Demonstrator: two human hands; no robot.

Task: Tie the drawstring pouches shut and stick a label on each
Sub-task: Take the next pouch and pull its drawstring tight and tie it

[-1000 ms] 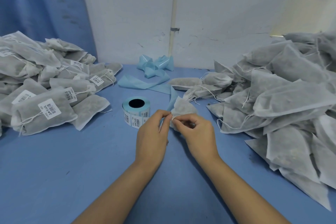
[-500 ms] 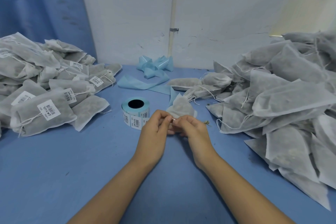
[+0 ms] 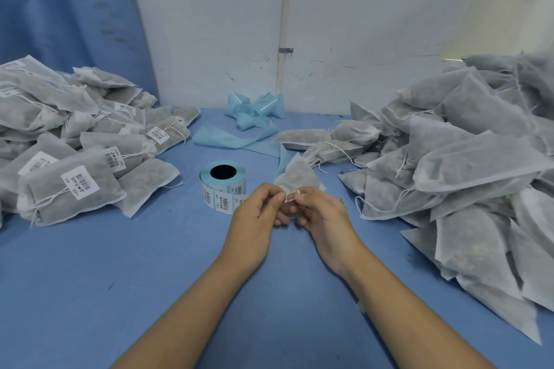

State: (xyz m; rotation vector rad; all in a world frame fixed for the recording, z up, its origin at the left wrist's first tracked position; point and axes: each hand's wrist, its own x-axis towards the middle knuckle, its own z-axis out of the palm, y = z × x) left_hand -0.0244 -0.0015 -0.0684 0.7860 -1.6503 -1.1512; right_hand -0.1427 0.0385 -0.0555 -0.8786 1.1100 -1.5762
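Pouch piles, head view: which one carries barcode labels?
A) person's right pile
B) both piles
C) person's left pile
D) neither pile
C. White barcode labels show on several pouches in the left pile, while the right pile shows only bare pouches and loose strings.

A blue tabletop (image 3: 120,293) runs back to a scuffed white wall (image 3: 209,24), its paint cracked and chipped low down. A pale vertical pipe (image 3: 285,3) climbs the wall near the centre, held by a small metal bracket (image 3: 285,50), while a blue curtain (image 3: 60,9) hangs in soft folds across the left corner. A patch of warm yellowish light (image 3: 494,9) falls on the wall's upper right, the rest lying in cool, even light
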